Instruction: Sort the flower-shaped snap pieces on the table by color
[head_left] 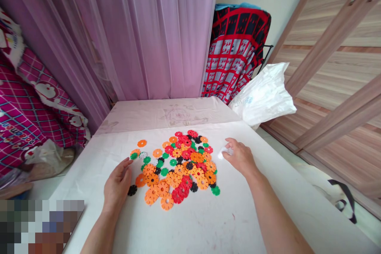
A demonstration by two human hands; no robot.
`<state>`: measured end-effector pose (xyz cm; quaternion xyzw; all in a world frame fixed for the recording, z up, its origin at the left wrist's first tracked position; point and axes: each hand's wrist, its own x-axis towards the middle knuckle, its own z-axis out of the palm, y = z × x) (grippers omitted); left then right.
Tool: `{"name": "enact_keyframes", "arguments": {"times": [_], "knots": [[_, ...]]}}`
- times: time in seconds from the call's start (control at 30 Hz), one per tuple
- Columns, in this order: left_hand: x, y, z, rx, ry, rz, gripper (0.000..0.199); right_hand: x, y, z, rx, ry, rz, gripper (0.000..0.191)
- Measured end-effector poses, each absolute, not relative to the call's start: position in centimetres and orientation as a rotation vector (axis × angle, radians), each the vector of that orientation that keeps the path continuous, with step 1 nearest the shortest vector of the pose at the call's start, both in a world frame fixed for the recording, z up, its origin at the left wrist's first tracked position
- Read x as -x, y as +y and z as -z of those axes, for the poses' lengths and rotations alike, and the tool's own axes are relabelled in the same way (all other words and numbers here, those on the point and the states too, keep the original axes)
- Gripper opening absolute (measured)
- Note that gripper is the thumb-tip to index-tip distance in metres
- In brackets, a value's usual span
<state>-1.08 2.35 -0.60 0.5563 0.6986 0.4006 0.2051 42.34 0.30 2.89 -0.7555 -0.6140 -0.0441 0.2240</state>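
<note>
A loose heap of notched plastic snowflake discs [179, 170] in orange, red, green, black and white lies on the white table, many overlapping. My left hand [117, 180] rests at the heap's left side, fingers loosely bent and nothing visible in them. Close to it are a black disc [132, 190], an orange disc [141, 180] and a green disc [133, 156]. Right of the heap, my right hand [239, 156] has its thumb and fingers curved round something white [222, 152], probably white discs; the fingers partly hide it.
The table [190, 230] carries a pale flowered cover [139, 113] at its far end. Beyond stand a purple curtain [166, 35] and a red-and-black patterned cloth [235, 47]. A white plastic bag [264, 95] touches the far right corner; wooden cabinet doors [333, 67] are at right.
</note>
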Motion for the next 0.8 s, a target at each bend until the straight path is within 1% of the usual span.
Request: {"name": "enact_keyframes", "arguments": {"times": [0.13, 0.33, 0.47, 0.63, 0.8], "knots": [[1.0, 2.4, 0.6, -1.576, 1.934, -1.149, 0.038, -42.5, 0.2, -3.3, 2.047, -1.682, 0.139, 0.042], [1.0, 2.4, 0.9, -1.601, 1.929, -1.193, 0.035, -42.8, 1.8, -5.8, 1.986, -1.476, 0.093, 0.03], [1.0, 2.4, 1.0, -1.609, 1.927, -1.205, 0.033, -39.2, 5.3, -6.9, 1.898, -1.676, 0.039, 0.028], [0.9, 2.3, 0.7, -1.569, 1.931, -1.193, 0.034, -32.3, 10.0, -6.0, 1.879, -2.091, -0.035, 0.028], [0.8, 2.3, 0.8, -1.549, 1.914, -1.198, 0.033, -29.9, 13.7, -4.6, 1.985, -2.118, -0.03, 0.029]]}}
